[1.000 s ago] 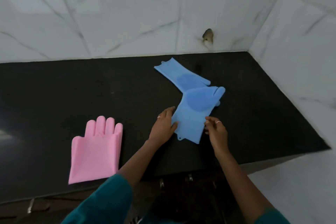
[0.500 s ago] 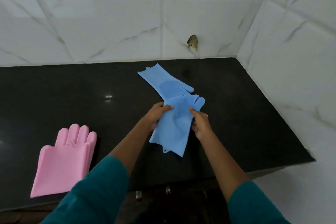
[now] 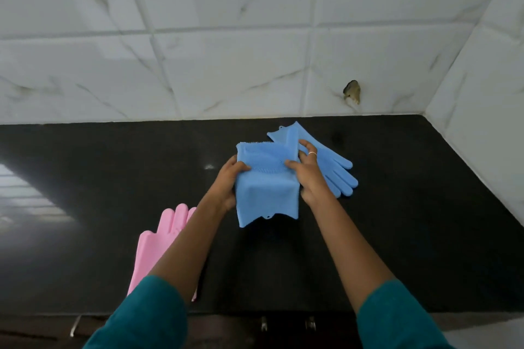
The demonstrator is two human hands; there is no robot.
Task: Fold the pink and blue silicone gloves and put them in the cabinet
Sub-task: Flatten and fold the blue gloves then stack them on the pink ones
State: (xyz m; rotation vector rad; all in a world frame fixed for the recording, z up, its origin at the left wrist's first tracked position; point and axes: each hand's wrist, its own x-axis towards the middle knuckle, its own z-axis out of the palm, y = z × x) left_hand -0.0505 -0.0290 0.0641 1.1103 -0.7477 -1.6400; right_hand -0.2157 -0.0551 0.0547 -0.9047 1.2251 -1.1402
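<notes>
A blue silicone glove (image 3: 266, 190) is lifted off the black counter and bent over on itself, bristled palm on top and cuff hanging down. My left hand (image 3: 228, 183) pinches its left edge and my right hand (image 3: 307, 176) pinches its right edge. A second blue glove (image 3: 334, 170) lies flat on the counter behind my right hand, fingers pointing right. A pink glove (image 3: 158, 246) lies flat near the counter's front left, partly hidden by my left forearm.
The black counter (image 3: 411, 207) meets white marble-tiled walls at the back and right. A chipped hole (image 3: 352, 91) marks the back wall. Cabinet handles (image 3: 263, 323) show below the counter's front edge.
Both hands raised the near blue glove off the counter and folded its finger half over. The view shifted, so the pink glove sits closer to the middle.
</notes>
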